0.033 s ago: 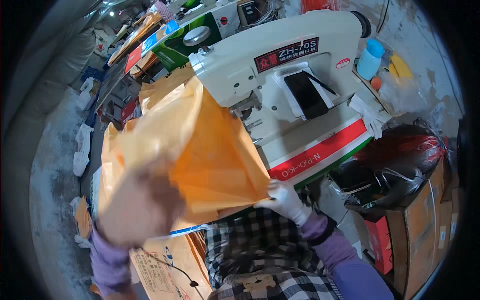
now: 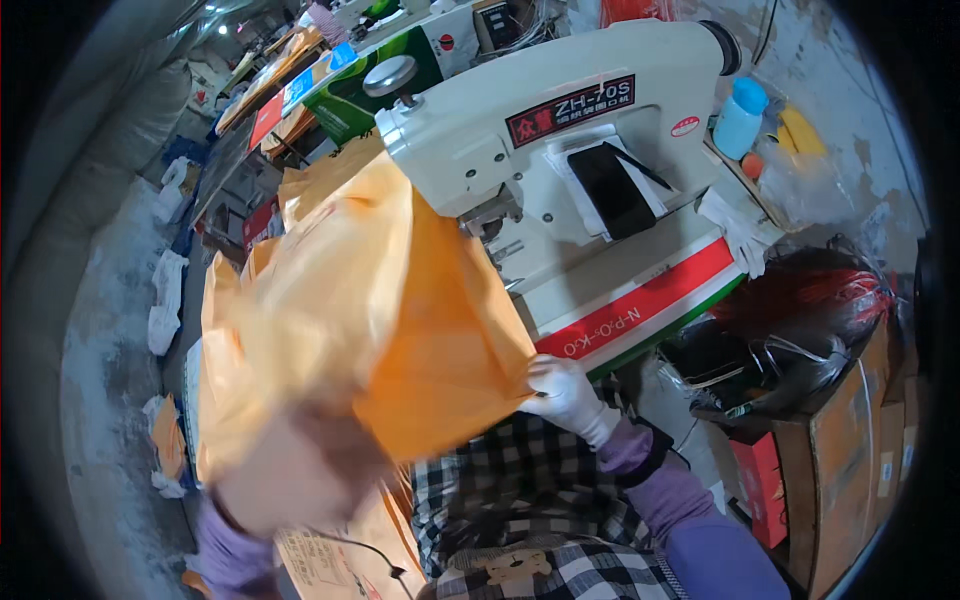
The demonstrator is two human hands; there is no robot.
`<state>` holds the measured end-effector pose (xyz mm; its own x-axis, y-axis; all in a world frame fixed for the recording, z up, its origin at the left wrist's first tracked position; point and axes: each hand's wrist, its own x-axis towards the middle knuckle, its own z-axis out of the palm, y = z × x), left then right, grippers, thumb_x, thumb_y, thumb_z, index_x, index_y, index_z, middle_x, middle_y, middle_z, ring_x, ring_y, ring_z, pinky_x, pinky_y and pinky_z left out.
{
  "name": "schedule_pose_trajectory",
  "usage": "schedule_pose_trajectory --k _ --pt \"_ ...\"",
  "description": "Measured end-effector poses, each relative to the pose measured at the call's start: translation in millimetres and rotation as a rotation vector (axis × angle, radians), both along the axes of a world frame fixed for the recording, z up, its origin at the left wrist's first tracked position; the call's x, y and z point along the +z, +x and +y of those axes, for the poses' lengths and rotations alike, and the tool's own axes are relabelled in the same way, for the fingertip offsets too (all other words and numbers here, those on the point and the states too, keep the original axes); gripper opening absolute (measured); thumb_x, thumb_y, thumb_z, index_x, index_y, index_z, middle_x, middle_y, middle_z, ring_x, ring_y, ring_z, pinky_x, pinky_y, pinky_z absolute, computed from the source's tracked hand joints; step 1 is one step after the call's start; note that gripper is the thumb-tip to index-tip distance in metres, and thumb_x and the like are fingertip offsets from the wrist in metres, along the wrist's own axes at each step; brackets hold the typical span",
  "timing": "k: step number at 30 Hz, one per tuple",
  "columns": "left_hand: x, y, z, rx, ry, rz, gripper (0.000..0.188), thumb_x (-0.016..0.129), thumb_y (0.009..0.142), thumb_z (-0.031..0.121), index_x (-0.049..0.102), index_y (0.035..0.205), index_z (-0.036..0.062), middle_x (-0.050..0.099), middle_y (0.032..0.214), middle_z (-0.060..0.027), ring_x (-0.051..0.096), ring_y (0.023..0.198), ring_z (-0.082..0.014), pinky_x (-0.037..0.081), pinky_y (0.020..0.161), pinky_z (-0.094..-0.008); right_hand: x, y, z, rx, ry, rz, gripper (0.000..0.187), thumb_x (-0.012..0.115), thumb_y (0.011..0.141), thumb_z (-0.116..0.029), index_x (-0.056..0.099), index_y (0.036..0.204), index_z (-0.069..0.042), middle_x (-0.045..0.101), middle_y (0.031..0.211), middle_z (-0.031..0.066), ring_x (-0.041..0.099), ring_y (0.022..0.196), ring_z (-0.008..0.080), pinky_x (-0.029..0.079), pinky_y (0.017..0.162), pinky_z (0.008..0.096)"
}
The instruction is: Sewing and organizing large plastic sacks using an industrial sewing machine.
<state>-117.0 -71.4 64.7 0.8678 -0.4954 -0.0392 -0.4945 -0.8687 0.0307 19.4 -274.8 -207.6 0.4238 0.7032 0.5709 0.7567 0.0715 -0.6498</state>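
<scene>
A large orange-yellow woven bag point(image 2: 455, 340) lies under the head of a cream sewing machine point(image 2: 560, 75), its mouth gaping toward me. At the bag's near right corner, my right hand point(image 2: 567, 393), in a white glove, pinches the edge between thumb and fingers. My left hand point(image 2: 305, 460) is over the bag's near left side, badly smeared by motion. Its fingers are hidden, so whether it grips the bag does not show. Below it, more printed orange bags point(image 2: 345, 560) lie by my checked apron point(image 2: 520, 520), with a dark cord across them.
On the machine bed rest a black phone point(image 2: 612, 188), a pen and a white glove point(image 2: 735, 232). Behind stand a light-blue bottle point(image 2: 741, 118) and bananas point(image 2: 800, 133). Cardboard boxes point(image 2: 840, 470) and a black plastic bag point(image 2: 790, 320) crowd the right. More bags lie at the far left.
My left hand has shifted slightly down and to the right, with the near side of the bag moving along. My right hand has edged a little left, still on the corner.
</scene>
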Motion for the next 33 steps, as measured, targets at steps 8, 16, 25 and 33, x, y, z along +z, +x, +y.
schedule_pose_trajectory --k 8,16,25,33 --pt "-88 -28 -45 0.048 0.044 0.221 0.019 0.067 0.077 0.019 0.067 0.094 0.0113 0.064 0.083 -0.0006 0.065 0.084 -0.0194 0.043 0.104 -0.0430 21 -57 -8 0.089 -0.010 0.188 0.010 0.069 0.074 -0.015 0.068 0.079 -0.007 0.064 0.076 0.0086 0.062 0.077 0.0294 0.053 0.066 0.0372" --pt "-90 -92 249 1.044 -0.403 -0.117 0.068 0.073 0.083 0.027 0.042 0.139 0.0015 0.047 0.139 -0.0174 0.048 0.126 -0.0321 0.033 0.110 -0.0412 25 -105 -44 0.059 -0.142 0.206 0.037 0.069 0.081 -0.041 0.065 0.068 -0.006 0.062 0.071 0.0069 0.063 0.075 0.0256 0.052 0.063 0.0361" --pt "-135 -11 370 1.517 -0.077 -0.305 0.117 0.077 0.063 0.064 0.031 0.144 -0.0046 0.040 0.144 -0.0275 0.043 0.131 -0.0375 0.034 0.109 -0.0409 88 -65 78 0.319 -0.149 -0.215 0.031 0.073 0.078 -0.037 0.064 0.071 -0.007 0.061 0.065 0.0098 0.061 0.059 0.0279 0.048 0.049 0.0365" --pt "-126 -2 298 1.597 0.191 -0.199 0.079 0.073 0.071 0.044 0.048 0.134 0.0038 0.041 0.143 -0.0232 0.045 0.129 -0.0373 0.044 0.099 -0.0497 137 -112 -31 0.436 -0.111 -0.120 0.030 0.080 0.070 -0.031 0.074 0.088 -0.008 0.071 0.083 0.0098 0.069 0.077 0.0304 0.053 0.070 0.0372"
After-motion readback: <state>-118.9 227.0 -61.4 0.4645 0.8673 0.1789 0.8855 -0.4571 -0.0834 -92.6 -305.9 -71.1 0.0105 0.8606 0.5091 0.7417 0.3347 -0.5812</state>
